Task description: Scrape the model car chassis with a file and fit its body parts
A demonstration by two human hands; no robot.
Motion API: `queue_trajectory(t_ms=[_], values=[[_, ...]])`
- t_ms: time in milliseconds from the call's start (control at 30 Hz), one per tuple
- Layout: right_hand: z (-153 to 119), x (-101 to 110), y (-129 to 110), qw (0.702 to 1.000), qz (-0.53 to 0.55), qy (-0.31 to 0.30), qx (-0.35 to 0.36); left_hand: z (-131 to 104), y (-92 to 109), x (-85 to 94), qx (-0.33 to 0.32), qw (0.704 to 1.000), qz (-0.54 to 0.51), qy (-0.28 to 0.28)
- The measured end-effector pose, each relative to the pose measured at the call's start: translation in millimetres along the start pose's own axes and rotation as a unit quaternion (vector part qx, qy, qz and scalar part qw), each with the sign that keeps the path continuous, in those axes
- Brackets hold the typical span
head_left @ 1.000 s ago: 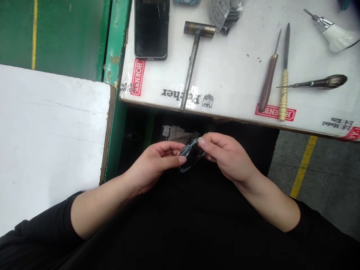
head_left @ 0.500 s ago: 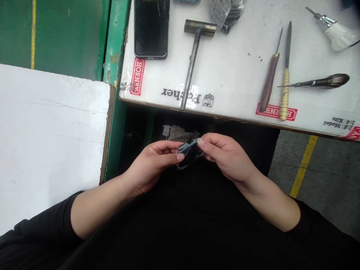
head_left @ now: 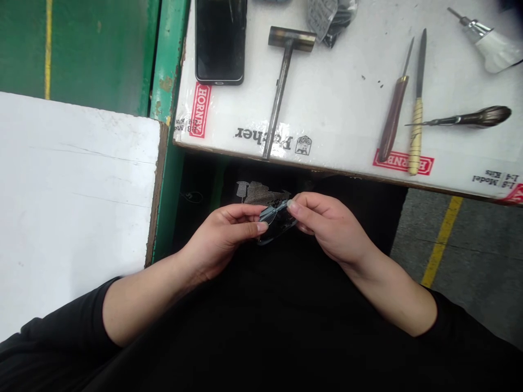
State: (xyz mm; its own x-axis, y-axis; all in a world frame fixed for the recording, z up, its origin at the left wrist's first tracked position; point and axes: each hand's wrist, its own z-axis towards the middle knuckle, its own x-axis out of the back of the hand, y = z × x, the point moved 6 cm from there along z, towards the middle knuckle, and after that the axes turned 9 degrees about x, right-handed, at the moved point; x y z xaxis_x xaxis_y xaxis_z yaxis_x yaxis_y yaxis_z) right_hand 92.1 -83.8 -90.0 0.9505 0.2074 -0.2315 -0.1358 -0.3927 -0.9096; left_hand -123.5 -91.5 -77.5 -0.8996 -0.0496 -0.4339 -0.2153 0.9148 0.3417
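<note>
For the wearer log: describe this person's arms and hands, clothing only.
Both hands, the left hand and the right hand, are bare: no gloves, rings or watch show. The forearms are uncovered. Black sleeves end near the elbows on both arms, matching the black garment over the lap. No markings show on the sleeves.

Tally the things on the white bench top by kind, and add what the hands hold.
Phone: 1
Hammer: 1
Slim hand tools: 3
Bag of parts: 1
White-handled tool: 1
Small dark part held by both hands: 1
Total: 8
</note>
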Motion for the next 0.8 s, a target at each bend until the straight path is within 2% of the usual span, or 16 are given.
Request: queue_trajectory(t_ms=[133, 333, 800], values=[[-0.6, 2.1, 6.1, 0.999, 0.021, 0.012, -0.021, -0.8, 1.7, -2.7, 0.004, 1.0, 0.01, -0.021], [-1.1, -0.2, 4.8, 1.0, 0.017, -0.003, -0.021, 1.7, 2.1, -1.5, 0.005, 1.0, -0.022, -0.003], [-0.8, -1.5, 4.4, 0.999, 0.027, -0.01, -0.026, 1.9, 3.3, -3.6, 0.008, 0.999, -0.028, -0.019]])
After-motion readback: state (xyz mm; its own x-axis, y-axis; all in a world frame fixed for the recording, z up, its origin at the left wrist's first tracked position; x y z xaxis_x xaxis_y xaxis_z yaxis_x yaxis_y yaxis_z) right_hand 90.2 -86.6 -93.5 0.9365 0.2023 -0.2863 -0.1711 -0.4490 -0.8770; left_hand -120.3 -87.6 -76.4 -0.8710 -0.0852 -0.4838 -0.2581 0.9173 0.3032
